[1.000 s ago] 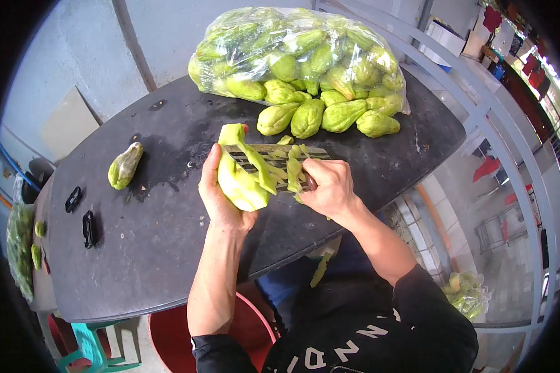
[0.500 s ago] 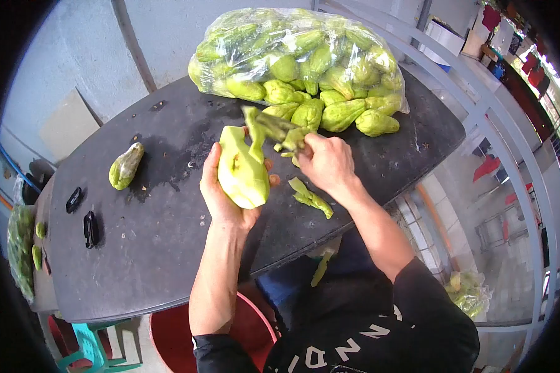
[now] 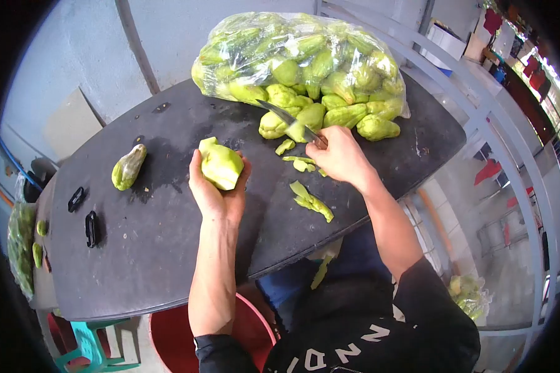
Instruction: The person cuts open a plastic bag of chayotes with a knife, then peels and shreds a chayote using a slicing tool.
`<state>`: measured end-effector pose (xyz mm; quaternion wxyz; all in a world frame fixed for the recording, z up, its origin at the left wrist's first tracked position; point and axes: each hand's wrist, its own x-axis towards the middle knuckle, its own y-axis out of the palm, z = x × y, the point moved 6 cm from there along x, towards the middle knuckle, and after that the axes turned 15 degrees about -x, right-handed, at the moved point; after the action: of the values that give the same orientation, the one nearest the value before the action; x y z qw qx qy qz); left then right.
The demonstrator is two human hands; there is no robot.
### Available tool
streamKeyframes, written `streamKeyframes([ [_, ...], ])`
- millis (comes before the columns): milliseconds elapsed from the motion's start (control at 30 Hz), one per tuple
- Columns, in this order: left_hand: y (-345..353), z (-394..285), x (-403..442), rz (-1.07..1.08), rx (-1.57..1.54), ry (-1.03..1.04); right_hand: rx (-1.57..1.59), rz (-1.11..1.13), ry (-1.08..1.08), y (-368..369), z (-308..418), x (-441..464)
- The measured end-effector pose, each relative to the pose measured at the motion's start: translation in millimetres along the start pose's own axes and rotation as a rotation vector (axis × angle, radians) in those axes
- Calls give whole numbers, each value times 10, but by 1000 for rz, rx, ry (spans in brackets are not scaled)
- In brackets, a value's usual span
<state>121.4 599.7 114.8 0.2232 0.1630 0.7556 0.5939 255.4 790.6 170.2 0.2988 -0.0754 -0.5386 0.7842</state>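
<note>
Cupped upward, my left hand holds a pale green peeled chayote above the dark table. My right hand grips a knife, its blade pointing up and left, apart from the chayote. A bit of green peel appears against the blade near the handle. Below the knife lie peel scraps and a longer strip of peel. Unpeeled chayotes sit just beyond my right hand, at the mouth of a clear plastic bag full of them.
A chayote with whitish patches lies on the table's left side, near two black objects. A red tub stands under the front edge. Grey metal railing runs along the right. A teal stool is at lower left.
The knife has swung away from the chayote, and its strip of peel has come off. My left hand has turned the chayote and moved slightly left. More scraps lie on the table.
</note>
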Motion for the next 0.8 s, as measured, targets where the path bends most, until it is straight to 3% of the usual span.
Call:
streamKeyframes([
  [200,50,28,-13,57,-25,-15,34,-203,-225,161,214,-254],
  [300,23,-12,-12,-23,53,84,-102,-423,-506,173,415,-459],
  [400,-101,88,81,42,-150,-274,-180,-595,-747,247,591,-632],
  [800,-54,131,-3,41,-174,-319,-275,-715,-769,315,659,-670],
])
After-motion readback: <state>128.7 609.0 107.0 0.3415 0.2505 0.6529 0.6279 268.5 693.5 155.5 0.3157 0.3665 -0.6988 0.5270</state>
